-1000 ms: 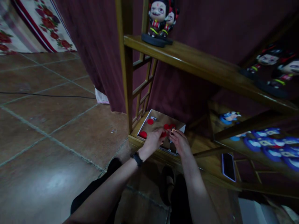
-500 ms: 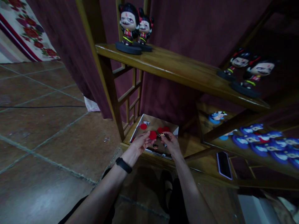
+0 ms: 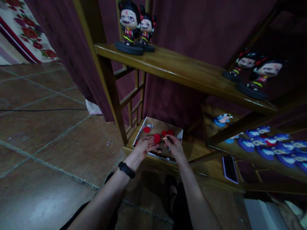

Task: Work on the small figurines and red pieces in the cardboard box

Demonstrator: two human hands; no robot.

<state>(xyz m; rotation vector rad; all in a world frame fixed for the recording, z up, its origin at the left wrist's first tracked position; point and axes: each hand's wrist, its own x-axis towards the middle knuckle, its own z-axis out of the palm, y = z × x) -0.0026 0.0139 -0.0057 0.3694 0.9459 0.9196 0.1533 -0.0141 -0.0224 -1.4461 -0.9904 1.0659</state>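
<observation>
My left hand, with a black band on its wrist, pinches a red disc by its edge. My right hand grips a small figurine with a dark head, close beside the disc; whether the two touch I cannot tell. Below both hands lies a shallow cardboard box on the low shelf. Inside it are more red discs, a small black-and-white piece and another little figurine with dark hair.
Dark-haired figurines on black bases stand on the upper wooden shelf. Several blue figurines occupy a shelf at right. A phone lies on the low ledge. A wooden post rises at the box's left, and a purple curtain hangs behind.
The figurine in my right hand has shifted slightly left, nearer the red disc. My left hand holds the disc in nearly the same place.
</observation>
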